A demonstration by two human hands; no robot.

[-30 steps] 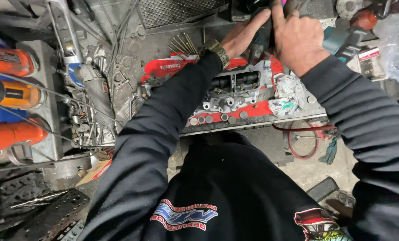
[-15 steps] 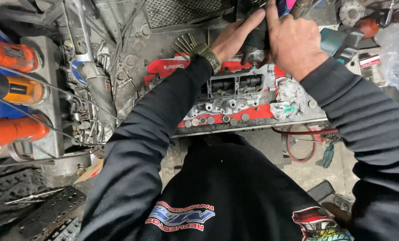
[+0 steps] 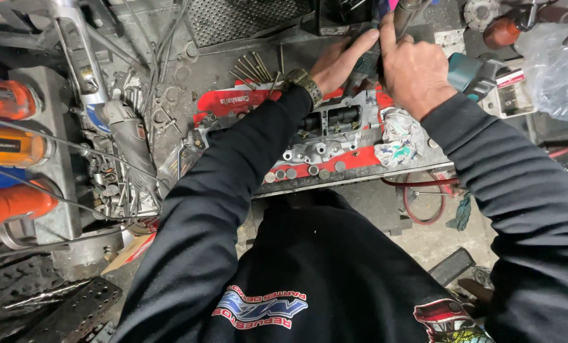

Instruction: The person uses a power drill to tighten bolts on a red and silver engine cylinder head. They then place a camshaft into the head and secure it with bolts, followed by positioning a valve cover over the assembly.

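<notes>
Even overhead light, soft shadows, sharp centre, wide-angle bending at edges.

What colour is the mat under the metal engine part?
Red, seen in the head view: the mat shows beneath the grey metal engine part.

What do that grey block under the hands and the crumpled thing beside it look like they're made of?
The engine block looks like cast metal, probably aluminium: dull silver-grey with machined holes. The rag looks like cloth: soft, wrinkled folds, white with coloured stains. Both hands grip a dark tool above.

Black long-sleeved sweatshirt [image 3: 335, 273] with printed graphics, perhaps metal wristwatch [image 3: 304, 84]
</notes>
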